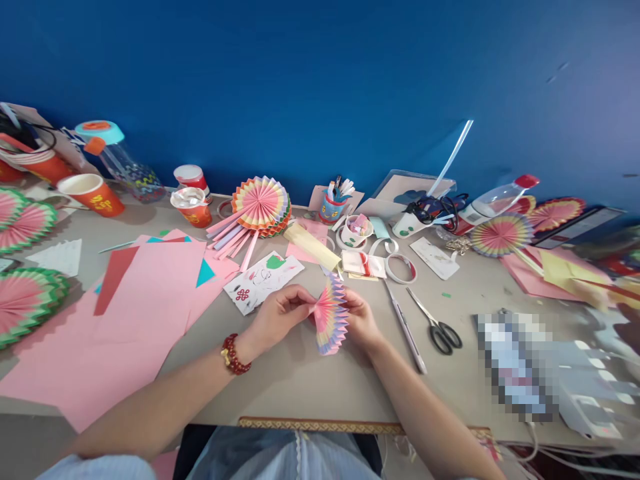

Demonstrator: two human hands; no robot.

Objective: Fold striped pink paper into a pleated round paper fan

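Observation:
Between my two hands, above the middle of the table, is a pleated paper fan [331, 315] in pink, yellow and lilac, spread in a half round with a zigzag edge. My left hand [284, 313] pinches it at its inner left side, thumb against fingertips. On the other side, my right hand [361, 319] has its fingers closed on the fan's upper right part; some of those fingertips are hidden behind the paper. A white card with drawings [264, 281] lies just beyond my left hand. To the right of my right hand rest a pale utility knife [406, 327] and black-handled scissors [443, 335].
Pink paper sheets [135, 333] cover the left of the table. Finished paper rosettes [261, 203] stand at the back beside folded strips. Tape rolls [401, 269], a pen cup [332, 207], paper cups [192, 208] and a bottle [497, 201] line the blue wall.

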